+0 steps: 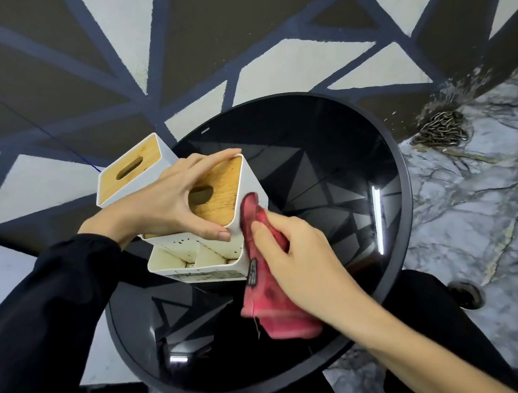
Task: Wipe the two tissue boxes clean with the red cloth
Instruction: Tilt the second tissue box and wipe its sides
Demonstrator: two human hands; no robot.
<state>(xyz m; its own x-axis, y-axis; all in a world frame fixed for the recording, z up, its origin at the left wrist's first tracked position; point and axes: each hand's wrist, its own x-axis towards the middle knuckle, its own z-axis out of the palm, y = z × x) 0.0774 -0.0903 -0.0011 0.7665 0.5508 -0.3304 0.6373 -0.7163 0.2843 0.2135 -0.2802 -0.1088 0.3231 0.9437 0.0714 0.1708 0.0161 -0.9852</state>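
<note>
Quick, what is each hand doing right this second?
Left hand: grips the nearer tissue box across its wooden lid.
Right hand: holds the red cloth, pressing it against that box's side.

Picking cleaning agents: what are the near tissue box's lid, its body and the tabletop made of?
Lid: looks like bamboo or wood, matte, visible grain. Body: likely white plastic, smooth, rounded corners, stained. Tabletop: seemingly black glass, glossy; it mirrors the wall pattern.
</note>
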